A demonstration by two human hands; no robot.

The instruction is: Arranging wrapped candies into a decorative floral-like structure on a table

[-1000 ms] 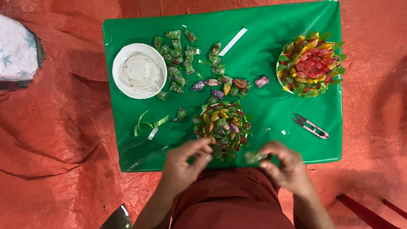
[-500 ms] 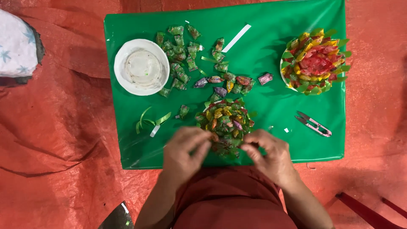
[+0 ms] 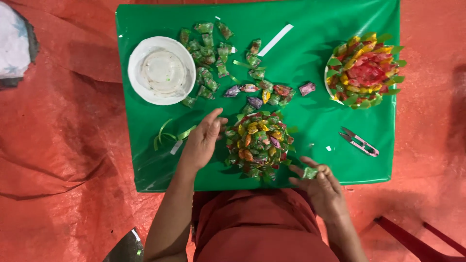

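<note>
A round arrangement of wrapped candies [image 3: 257, 143], mostly green with yellow and red ones, lies on the green-covered table [image 3: 310, 116] in front of me. My left hand [image 3: 203, 139] rests on the table just left of it, fingers stretched out and touching its edge, with nothing visible in them. My right hand [image 3: 324, 187] is at the table's near edge, right of the arrangement. It pinches a small green wrapped candy [image 3: 309, 172] between thumb and fingers.
A second candy arrangement [image 3: 364, 70], red in the middle, sits at the far right. A white round dish [image 3: 161, 70] is at the far left, beside loose green candies [image 3: 206, 53]. Pink thread snips [image 3: 359, 143], curled green ribbon [image 3: 167, 137] and a white paper strip [image 3: 275, 40] also lie on the table.
Both hands were together at the arrangement's near edge. My left hand has moved up along its left side, and my right hand has drawn back to the right with a green candy.
</note>
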